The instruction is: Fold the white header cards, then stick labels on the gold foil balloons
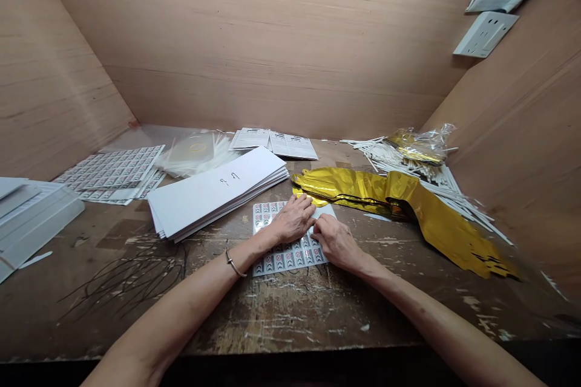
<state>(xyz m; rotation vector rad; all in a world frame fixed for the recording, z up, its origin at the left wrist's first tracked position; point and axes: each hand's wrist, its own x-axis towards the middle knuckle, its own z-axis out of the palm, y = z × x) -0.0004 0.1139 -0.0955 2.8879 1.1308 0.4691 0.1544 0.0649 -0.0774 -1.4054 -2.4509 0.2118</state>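
Note:
A sheet of small printed stickers (281,254) lies flat on the worn wooden worktop (281,314) in front of me. My left hand (294,219), a thin bangle on its wrist, rests on the sheet's upper part with the fingers curled down. My right hand (334,240) lies on the sheet's right edge, its fingertips pinched close to those of the left hand. Whether either pinch holds a sticker is hidden. Just beyond the hands lies crumpled gold foil (399,199).
A stack of long white cards (218,190) lies left of the hands. Further sticker sheets (113,172), clear bags (195,154) and printed leaflets (272,142) lie behind. White sticks (431,175) pile at the right. Plywood walls enclose the bench; a wall socket (485,33) is upper right.

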